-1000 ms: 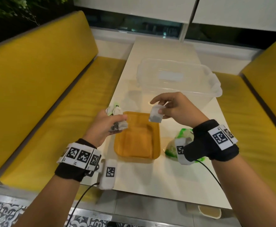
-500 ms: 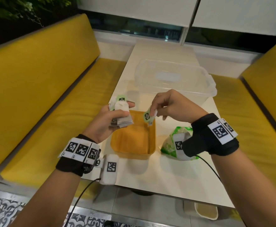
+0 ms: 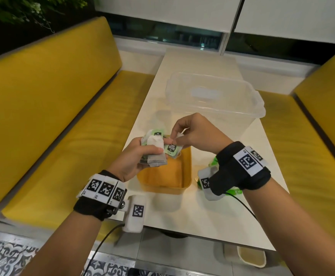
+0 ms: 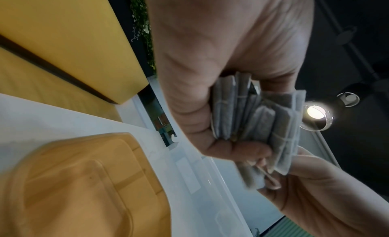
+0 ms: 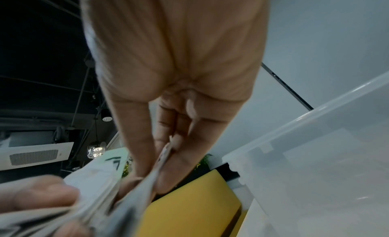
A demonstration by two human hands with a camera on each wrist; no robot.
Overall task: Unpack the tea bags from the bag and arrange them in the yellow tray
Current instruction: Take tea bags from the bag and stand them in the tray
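My left hand grips a stack of grey-white tea bags above the far left corner of the yellow tray; the same stack fills the left wrist view. My right hand meets it and pinches one tea bag with a green tag at the stack's right side, thumb and fingers closed on its edge. The tray's floor shows no tea bags. The green and white bag lies on the table right of the tray, mostly hidden by my right wrist.
A clear plastic tub stands just beyond the tray on the white table. Yellow benches run along both sides. A small cup sits on the floor under the table's near right edge.
My right hand, which held a single tea bag over the tray, has moved left to the stack in my left hand and now pinches a bag there. My left hand rose slightly.
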